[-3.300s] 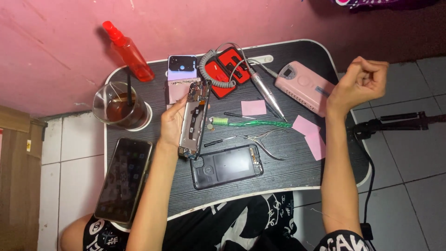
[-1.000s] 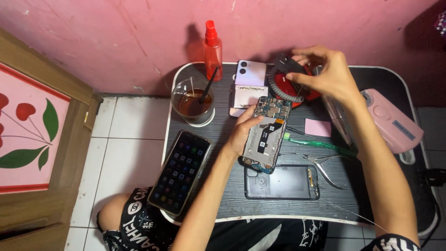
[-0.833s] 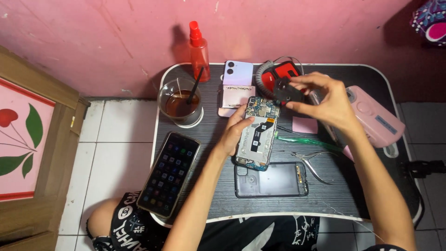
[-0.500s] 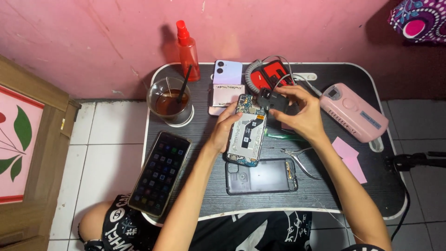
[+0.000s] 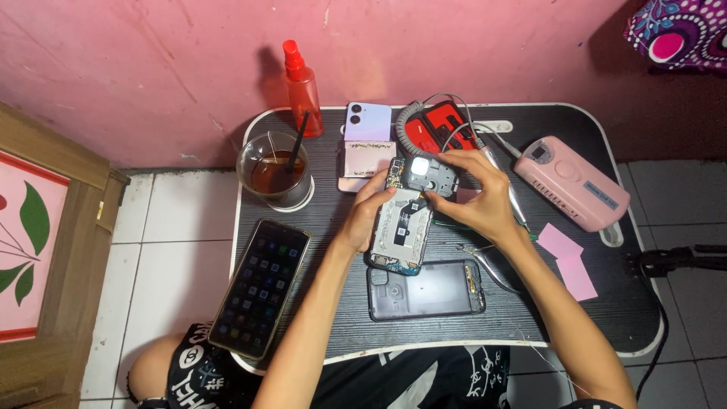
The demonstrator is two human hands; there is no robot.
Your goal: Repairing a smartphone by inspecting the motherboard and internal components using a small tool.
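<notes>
Head view: the left hand (image 5: 366, 221) grips the opened phone with its exposed circuit board (image 5: 401, 227), held above the black slatted bench (image 5: 318, 303). The right hand (image 5: 478, 198) clamps a small dark cover piece (image 5: 429, 176) against the phone's upper end. A detached dark back cover (image 5: 425, 289) lies just below.

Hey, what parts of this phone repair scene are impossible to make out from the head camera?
- Opened phone: tiny board parts too small to tell; its edges hidden by the left hand and right hand.
- Red tool: partly behind the right hand.
- Glass: the dark drink hides the straw's lower end.
- Black stand: cut off by the right edge.
</notes>
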